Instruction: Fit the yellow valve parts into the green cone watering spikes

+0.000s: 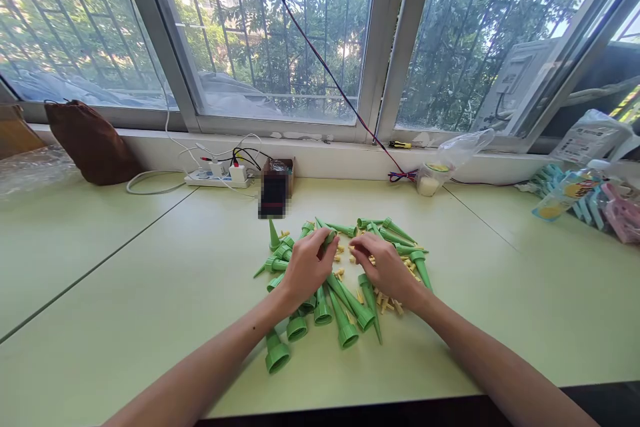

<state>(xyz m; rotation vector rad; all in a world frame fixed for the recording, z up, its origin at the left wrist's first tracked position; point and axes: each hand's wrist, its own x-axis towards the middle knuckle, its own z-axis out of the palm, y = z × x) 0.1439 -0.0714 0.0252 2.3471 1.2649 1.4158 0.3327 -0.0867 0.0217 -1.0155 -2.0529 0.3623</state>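
Note:
Several green plastic cones with wide ribbed collars (277,355) lie spread over the pale green table, mixed with small yellow pieces (387,301). My left hand (309,263) is closed around a green cone (330,237), whose collar end shows between thumb and forefinger. To its right, my right hand (383,267) hovers over the yellow pieces, palm down, with its fingers curled and the thumb near the fingertips. Whatever those fingertips hold, if anything, is too small to make out. A gap separates the two hands.
Behind the cones stands a dark blurred device (274,193) against a small box. A power strip (215,179) with cables is at the back left, beside a brown bag (95,140). A jar (431,179) stands at the back; a bottle (570,193) lies far right.

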